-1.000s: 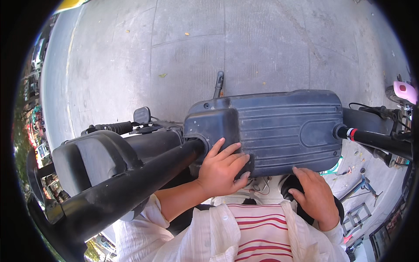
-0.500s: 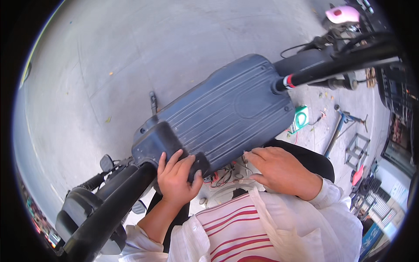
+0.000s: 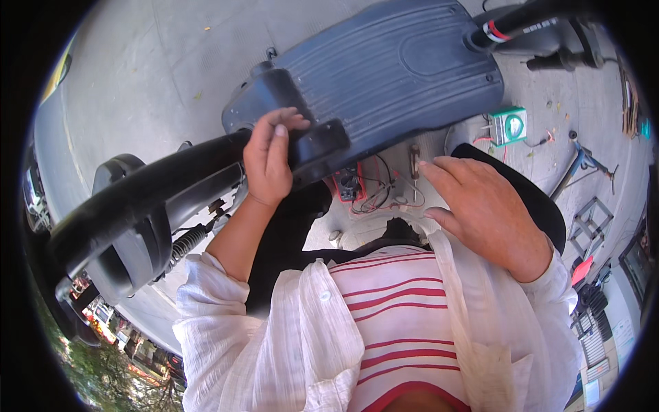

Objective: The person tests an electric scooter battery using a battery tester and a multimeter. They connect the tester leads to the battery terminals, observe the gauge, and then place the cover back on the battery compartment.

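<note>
A dark grey ribbed scooter deck (image 3: 384, 75) lies across the upper middle, with a raised black housing (image 3: 322, 143) at its left end. My left hand (image 3: 269, 161) is at this housing, fingers bent loosely and a little blurred; nothing shows in its grasp. Whether the fingertips touch the housing, I cannot tell. Off the deck's near edge, my right hand (image 3: 491, 213) has its fingers stretched and its thumb apart, holding nothing visible. Beside its fingertips is a screwdriver (image 3: 414, 163) with a brownish handle. Below the deck lies a red-edged multimeter (image 3: 349, 184) among thin leads.
A black tube (image 3: 151, 178) runs from the deck to the lower left, above a coil spring (image 3: 187, 244). Another black tube (image 3: 525, 24) rises at the upper right. A green-and-white box (image 3: 509, 126) with leads, a blue metal tool (image 3: 576, 165) and a metal frame (image 3: 589, 225) are on the floor.
The view has shifted, so the deck sits higher in it. My left hand's fingers have come up off their flat rest on the housing. My right hand has moved away from the deck edge.
</note>
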`<state>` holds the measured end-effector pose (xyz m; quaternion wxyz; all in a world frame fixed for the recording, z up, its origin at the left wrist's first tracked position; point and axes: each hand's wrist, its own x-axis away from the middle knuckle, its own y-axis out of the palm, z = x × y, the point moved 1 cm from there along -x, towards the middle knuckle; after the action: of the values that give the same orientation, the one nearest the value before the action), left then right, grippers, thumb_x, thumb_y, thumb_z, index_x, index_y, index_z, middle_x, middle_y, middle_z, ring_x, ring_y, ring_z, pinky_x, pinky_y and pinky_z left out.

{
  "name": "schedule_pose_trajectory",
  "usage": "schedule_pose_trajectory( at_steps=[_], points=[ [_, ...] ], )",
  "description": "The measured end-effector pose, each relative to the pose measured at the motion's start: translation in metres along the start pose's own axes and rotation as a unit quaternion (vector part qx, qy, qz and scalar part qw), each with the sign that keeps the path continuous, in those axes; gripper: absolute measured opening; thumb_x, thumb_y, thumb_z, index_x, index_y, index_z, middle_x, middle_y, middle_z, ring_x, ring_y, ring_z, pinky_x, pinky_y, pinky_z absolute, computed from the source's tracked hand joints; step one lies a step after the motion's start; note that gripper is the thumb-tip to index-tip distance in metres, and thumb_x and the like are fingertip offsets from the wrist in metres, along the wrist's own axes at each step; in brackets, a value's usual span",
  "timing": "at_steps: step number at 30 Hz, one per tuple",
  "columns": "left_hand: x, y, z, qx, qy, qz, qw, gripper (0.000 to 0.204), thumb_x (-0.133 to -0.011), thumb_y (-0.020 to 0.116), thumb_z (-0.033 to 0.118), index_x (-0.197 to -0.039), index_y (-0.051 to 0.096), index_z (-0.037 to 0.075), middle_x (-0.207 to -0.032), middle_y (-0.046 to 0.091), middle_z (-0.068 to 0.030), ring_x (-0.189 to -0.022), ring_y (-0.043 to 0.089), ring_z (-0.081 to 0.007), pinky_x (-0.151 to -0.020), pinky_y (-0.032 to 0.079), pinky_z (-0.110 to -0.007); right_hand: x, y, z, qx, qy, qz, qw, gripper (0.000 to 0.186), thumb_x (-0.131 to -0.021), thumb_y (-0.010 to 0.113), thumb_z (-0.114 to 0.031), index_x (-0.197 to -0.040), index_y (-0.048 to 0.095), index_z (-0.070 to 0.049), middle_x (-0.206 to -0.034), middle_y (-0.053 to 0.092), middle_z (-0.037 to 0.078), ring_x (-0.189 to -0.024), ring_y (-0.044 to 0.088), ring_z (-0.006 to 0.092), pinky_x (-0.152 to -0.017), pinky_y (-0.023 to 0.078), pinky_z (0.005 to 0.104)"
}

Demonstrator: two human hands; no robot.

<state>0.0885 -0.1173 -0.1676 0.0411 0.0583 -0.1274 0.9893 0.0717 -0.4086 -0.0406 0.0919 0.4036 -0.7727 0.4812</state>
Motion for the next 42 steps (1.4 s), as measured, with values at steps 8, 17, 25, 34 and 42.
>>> schedule_pose_trajectory(
  at_steps=[8,17,25,34,42],
  points=[
    [0.000,0.007,-0.012,-0.051,0.039,0.014,0.998,0.027,-0.101,0.041,0.014,-0.114,0.059,-0.002,-0.096,0.070,-0.0110,-0.095,0.060,-0.0137,-0.093,0.043,-0.028,0.050,0.036,0.017,0.058,-0.052,0.137,0.987,0.032,-0.082,0.069,-0.022,-0.103,0.056,-0.001,-0.091,0.058,0.015,-0.089,0.060,0.0342,-0.077,0.048,0.0434],
    [-0.001,0.013,-0.018,-0.166,0.062,0.083,0.981,0.028,-0.098,0.048,0.020,-0.105,0.067,0.001,-0.086,0.072,-0.0060,-0.076,0.058,-0.0082,-0.075,0.046,-0.023,0.087,0.062,0.041,0.097,0.047,0.117,0.987,0.044,-0.086,0.067,-0.027,-0.121,0.058,-0.002,-0.108,0.063,0.016,-0.103,0.060,0.0348,-0.085,0.049,0.0425],
    [-0.001,0.017,-0.024,-0.245,0.096,0.113,0.958,0.028,-0.096,0.050,0.022,-0.100,0.069,0.002,-0.084,0.072,-0.0087,-0.081,0.067,-0.0149,-0.078,0.050,-0.029,0.099,0.070,0.049,0.117,0.047,0.191,0.974,0.032,-0.084,0.068,-0.031,-0.101,0.064,-0.004,-0.094,0.066,0.015,-0.091,0.063,0.0351,-0.076,0.051,0.0448],
    [0.001,0.016,-0.017,-0.300,0.101,0.118,0.941,0.027,-0.096,0.050,0.022,-0.097,0.067,0.001,-0.083,0.071,-0.0108,-0.078,0.068,-0.0192,-0.074,0.051,-0.031,0.103,0.096,0.021,0.002,-0.146,0.223,0.964,0.016,-0.075,0.064,-0.008,-0.087,0.054,-0.001,-0.084,0.060,0.015,-0.079,0.064,0.0337,-0.067,0.052,0.0421],
    [0.000,0.013,-0.027,-0.295,0.110,0.094,0.944,0.030,-0.097,0.048,0.022,-0.097,0.067,-0.001,-0.088,0.071,-0.0135,-0.080,0.067,-0.0230,-0.076,0.051,-0.034,0.077,0.102,-0.022,0.009,-0.229,0.306,0.924,0.011,-0.068,0.064,-0.012,-0.069,0.069,-0.002,-0.072,0.069,0.015,-0.069,0.070,0.0318,-0.055,0.056,0.0429]
  ],
)
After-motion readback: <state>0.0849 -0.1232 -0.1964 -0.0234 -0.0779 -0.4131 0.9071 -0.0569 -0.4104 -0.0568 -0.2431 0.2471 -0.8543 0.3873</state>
